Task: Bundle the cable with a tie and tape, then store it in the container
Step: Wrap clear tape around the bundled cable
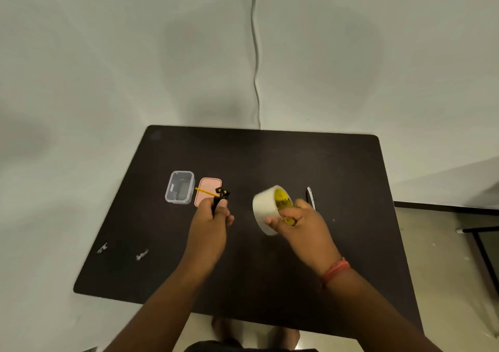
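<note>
My left hand (pixel 213 220) is closed around a small bundle of black cable (pixel 221 193), held above the dark table (pixel 270 270). A thin yellow tie (pixel 205 191) sticks out of the bundle toward the left. My right hand (pixel 294 218) grips a roll of white tape (pixel 266 208) with a yellow inner core, tilted on its edge to the right of the bundle. A clear plastic container (pixel 179 187) stands open on the table, left of the bundle. Its pink lid (pixel 207 189) lies flat beside it, partly behind the tie.
A slim white-and-black tool (pixel 311 197), perhaps a cutter, lies right of the tape roll. Two small pale scraps (pixel 141 254) lie near the table's left front. A white wall rises behind the table, and another dark table edge (pixel 459 207) shows at the right.
</note>
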Demonstrator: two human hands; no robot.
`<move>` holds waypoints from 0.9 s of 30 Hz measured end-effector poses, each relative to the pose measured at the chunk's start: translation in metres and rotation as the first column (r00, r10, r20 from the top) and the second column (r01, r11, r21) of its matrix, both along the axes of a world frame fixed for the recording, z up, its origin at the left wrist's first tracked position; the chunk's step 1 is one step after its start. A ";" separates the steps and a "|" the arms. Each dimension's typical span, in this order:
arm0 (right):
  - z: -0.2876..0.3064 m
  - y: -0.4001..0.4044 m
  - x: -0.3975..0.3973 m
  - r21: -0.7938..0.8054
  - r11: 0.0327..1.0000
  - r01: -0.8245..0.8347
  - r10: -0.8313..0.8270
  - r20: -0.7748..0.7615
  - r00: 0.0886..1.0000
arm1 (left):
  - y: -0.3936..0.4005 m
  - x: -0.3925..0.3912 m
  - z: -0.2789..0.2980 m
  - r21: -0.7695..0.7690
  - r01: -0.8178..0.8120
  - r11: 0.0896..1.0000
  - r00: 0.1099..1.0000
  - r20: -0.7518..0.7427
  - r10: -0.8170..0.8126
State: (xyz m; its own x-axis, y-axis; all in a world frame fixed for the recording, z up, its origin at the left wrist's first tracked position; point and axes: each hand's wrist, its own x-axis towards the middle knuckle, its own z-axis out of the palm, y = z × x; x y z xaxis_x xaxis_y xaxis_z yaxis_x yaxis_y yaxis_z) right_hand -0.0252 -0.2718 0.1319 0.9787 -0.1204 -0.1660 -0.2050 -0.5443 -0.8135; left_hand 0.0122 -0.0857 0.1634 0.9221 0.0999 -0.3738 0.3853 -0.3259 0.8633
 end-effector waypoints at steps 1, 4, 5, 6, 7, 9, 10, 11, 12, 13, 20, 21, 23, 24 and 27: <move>0.005 0.001 0.001 -0.067 0.998 -0.018 0.020 0.025 0.999 | -0.004 0.000 0.003 0.039 0.010 0.999 0.999 0.047 -0.012; 0.017 0.002 0.000 -0.122 0.988 -0.095 0.099 0.029 0.995 | -0.011 0.002 0.010 0.129 0.057 0.990 0.970 0.228 -0.086; 0.020 0.004 0.000 -0.093 0.988 -0.123 0.125 0.016 0.992 | -0.013 0.003 0.010 0.143 0.086 0.986 0.951 0.283 -0.124; 0.023 0.007 -0.002 -0.052 0.990 -0.133 0.133 0.013 0.991 | -0.014 0.005 0.010 0.159 0.118 0.980 0.931 0.327 -0.165; 0.026 0.011 -0.003 -0.016 0.992 -0.128 0.129 0.021 0.991 | -0.015 0.007 0.009 0.176 0.155 0.972 0.909 0.359 -0.211; 0.031 0.020 -0.004 0.027 0.993 -0.116 0.114 0.060 0.992 | -0.016 0.010 0.008 0.194 0.243 0.950 0.870 0.389 -0.302; 0.035 0.024 -0.004 0.053 0.992 -0.111 0.107 0.082 0.991 | -0.017 0.011 0.008 0.190 0.291 0.938 0.857 0.384 -0.343; 0.037 0.028 -0.003 0.082 0.991 -0.106 0.098 0.099 0.990 | -0.017 0.012 0.008 0.173 0.330 0.928 0.851 0.371 -0.372; 0.040 0.031 -0.001 0.114 0.988 -0.102 0.090 0.108 0.990 | -0.016 0.013 0.008 0.148 0.355 0.923 0.849 0.363 -0.384; 0.043 0.034 0.000 0.142 0.985 -0.100 0.085 0.110 0.990 | -0.015 0.014 0.007 0.119 0.363 0.924 0.851 0.362 -0.381; 0.052 0.034 0.006 0.495 0.847 -0.195 0.212 0.021 0.977 | 0.004 0.031 0.019 -0.022 0.453 0.891 0.863 0.260 -0.433; 0.052 0.032 0.007 0.528 0.825 -0.203 0.230 0.015 0.973 | 0.007 0.035 0.021 -0.041 0.452 0.891 0.867 0.258 -0.427; 0.054 0.027 0.009 0.549 0.810 -0.208 0.242 0.011 0.970 | 0.013 0.040 0.025 -0.114 0.411 0.905 0.892 0.254 -0.373; 0.054 0.025 0.010 0.546 0.810 -0.213 0.244 0.016 0.970 | 0.015 0.042 0.026 -0.159 0.381 0.911 0.909 0.243 -0.338; 0.054 0.021 0.012 0.528 0.813 -0.243 0.259 0.046 0.965 | 0.020 0.045 0.028 -0.291 0.311 0.905 0.944 0.201 -0.260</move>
State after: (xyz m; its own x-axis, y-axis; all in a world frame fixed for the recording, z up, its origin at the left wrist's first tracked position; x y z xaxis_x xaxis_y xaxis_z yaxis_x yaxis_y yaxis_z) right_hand -0.0127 -0.2509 0.1859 0.9571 0.2416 -0.1597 -0.1465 -0.0720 -0.9866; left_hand 0.0574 -0.0661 0.1918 0.9415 -0.2757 -0.1938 0.1711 -0.1044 0.9797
